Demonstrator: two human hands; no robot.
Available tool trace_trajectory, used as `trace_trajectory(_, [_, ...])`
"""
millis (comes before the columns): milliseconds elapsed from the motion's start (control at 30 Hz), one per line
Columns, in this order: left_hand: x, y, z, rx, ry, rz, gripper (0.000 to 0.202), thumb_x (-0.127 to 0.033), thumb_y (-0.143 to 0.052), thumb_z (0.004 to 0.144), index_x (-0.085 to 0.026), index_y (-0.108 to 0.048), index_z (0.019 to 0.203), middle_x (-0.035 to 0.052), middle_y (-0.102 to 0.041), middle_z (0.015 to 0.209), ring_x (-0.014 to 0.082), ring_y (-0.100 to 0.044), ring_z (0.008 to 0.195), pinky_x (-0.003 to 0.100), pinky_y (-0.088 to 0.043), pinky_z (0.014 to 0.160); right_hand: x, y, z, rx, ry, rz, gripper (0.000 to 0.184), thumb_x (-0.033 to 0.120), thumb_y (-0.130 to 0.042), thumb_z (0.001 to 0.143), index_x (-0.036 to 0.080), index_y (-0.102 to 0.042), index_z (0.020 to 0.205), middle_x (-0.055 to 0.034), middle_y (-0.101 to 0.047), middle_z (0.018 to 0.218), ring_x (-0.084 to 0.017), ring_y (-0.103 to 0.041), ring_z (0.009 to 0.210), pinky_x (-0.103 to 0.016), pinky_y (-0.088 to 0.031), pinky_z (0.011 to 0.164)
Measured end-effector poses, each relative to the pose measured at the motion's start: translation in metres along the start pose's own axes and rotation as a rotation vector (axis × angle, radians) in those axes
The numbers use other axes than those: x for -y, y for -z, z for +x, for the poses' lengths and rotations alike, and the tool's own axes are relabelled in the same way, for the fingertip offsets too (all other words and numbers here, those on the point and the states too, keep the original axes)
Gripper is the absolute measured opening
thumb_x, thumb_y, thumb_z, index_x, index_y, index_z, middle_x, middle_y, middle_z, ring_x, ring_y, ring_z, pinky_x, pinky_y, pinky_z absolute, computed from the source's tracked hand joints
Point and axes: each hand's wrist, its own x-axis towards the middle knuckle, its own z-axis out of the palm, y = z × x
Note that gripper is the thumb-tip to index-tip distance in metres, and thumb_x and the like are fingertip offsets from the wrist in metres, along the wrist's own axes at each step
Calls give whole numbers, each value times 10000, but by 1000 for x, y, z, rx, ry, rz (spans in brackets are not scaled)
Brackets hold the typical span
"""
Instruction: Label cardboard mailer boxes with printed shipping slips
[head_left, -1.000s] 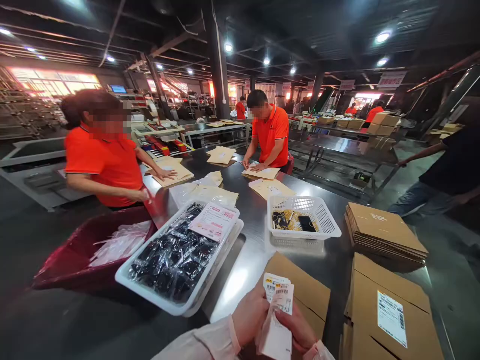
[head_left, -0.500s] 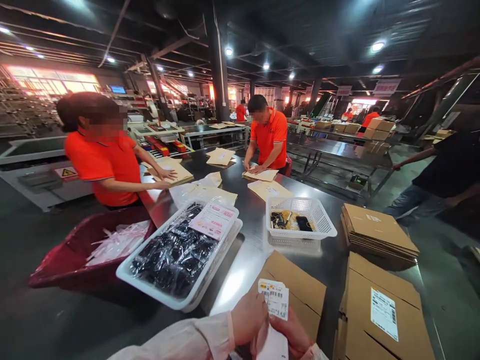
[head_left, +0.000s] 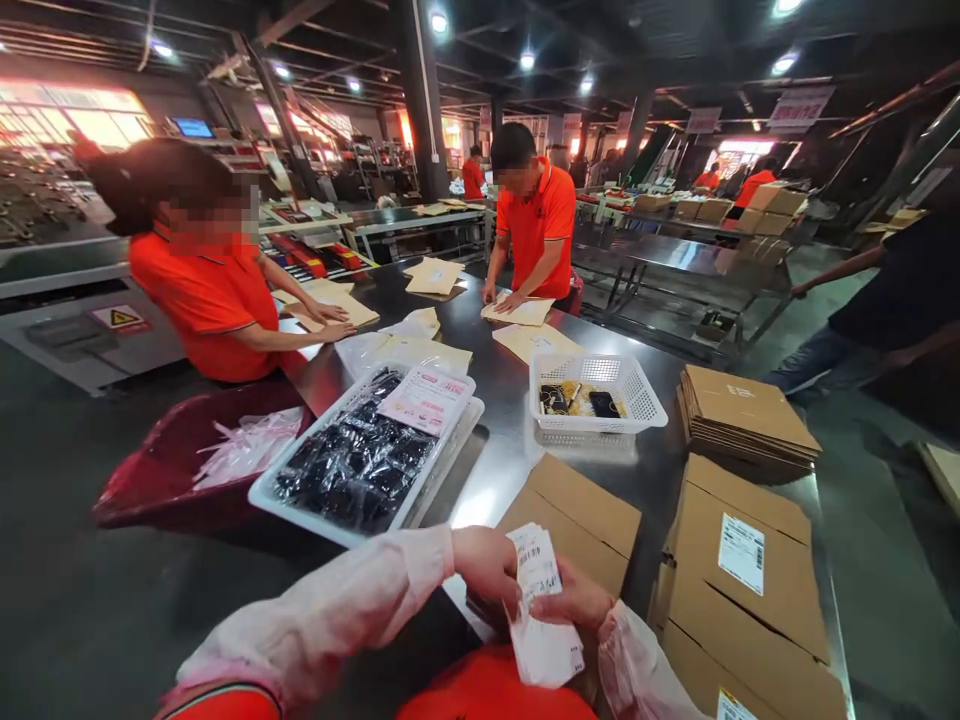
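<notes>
A stack of white printed shipping labels [head_left: 546,648] is held between my two hands, low in the middle of the view. My left hand [head_left: 486,565] closes on the left edge, its fingers partly hidden by the paper. From the other side my right hand [head_left: 576,598] grips the stack, thumb lying across the front. Barcodes show on the upper part; the lower part is mostly blank white. Just beyond my hands lies a flat brown cardboard carton [head_left: 581,515]. To the right, more folded cartons [head_left: 750,630] form a pile, with a white label on top.
A white tray [head_left: 274,490] of black plastic-wrapped items stands left, beside a red-lined bin [head_left: 142,490]. Ahead is a white perforated basket [head_left: 649,400] with small dark items. Folded cartons [head_left: 742,410] sit at right. Two co-workers in orange shirts handle yellow envelopes [head_left: 525,312] across the metal table.
My view has tipped downward, so my sleeves and shirt show more. My hands have drawn the labels closer to my body, and the stack is now slightly fanned.
</notes>
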Motion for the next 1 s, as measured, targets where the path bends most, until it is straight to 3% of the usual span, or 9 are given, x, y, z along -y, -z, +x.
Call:
trace_trajectory(100, [3,31,-7,79,-53,-309,372,-463,-753,614,-193,-520,507,-62,-364,389,73,-283,377,220,-210,379,13,-6,3,56,-5,4,622,389,-888,526,136,-654,1043,-78,-703,920,-180,-652,809,-311,-504,783])
trace_trajectory(233, [9,49,-10,-74,-194,-668,395,-581,-596,748,-211,-524,629,-121,-105,377,69,-67,357,205,-117,354,32,-18,6,55,10,59,713,306,-886,538,172,-564,1160,-99,-705,1029,-211,-674,899,-313,-521,779])
trace_trajectory(433, [10,51,-29,-477,-550,-1112,421,-350,-581,849,-235,-540,1252,-128,-260,414,53,-204,352,158,-214,420,34,-26,5,103,-60,48,678,333,-891,508,147,-627,1105,-95,-713,1021,-199,-669,878,-283,-511,749])
trace_trajectory(533, [16,46,-38,-399,-377,-1049,863,-238,-641,767,-248,-207,1512,-1,-678,710,133,-603,527,208,-390,496,25,-26,-2,14,-42,102,656,324,-887,509,138,-641,1088,-81,-717,958,-176,-660,814,-262,-500,687])
trace_trajectory(600, [25,37,-39,-347,-186,-839,934,-285,-644,769,-191,-126,1540,98,-740,859,205,-688,614,235,-422,485,18,-26,-8,-93,-17,155,677,311,-895,493,153,-620,1091,-61,-716,919,-156,-651,752,-250,-491,646])
trace_trajectory(733, [44,14,-34,-564,34,-527,832,-506,-576,845,-70,-291,1494,-1,-627,500,112,-474,319,202,-277,356,10,-30,-22,-287,-5,204,686,292,-913,473,173,-593,1068,-33,-715,868,-145,-646,711,-257,-496,653])
trace_trajectory(800, [46,2,-31,-637,46,-561,949,-511,-692,768,-95,-261,1504,17,-690,633,104,-555,433,194,-366,424,7,-32,-27,-329,0,199,687,294,-912,488,179,-590,1083,-39,-720,886,-166,-659,750,-286,-507,697])
trace_trajectory(900, [42,-22,-22,-485,65,-697,1039,-474,-845,601,-106,-360,1444,94,-736,913,145,-668,733,229,-479,631,1,-36,-29,-375,38,194,697,332,-906,509,186,-579,1106,-66,-721,957,-216,-673,838,-346,-516,770])
trace_trajectory(1000, [37,-48,-3,-345,33,-813,754,-487,-883,501,-92,-639,1096,84,-730,843,173,-665,740,278,-494,695,-8,-37,-28,-422,69,144,743,408,-903,505,185,-544,1116,-104,-703,1012,-269,-664,905,-417,-512,821])
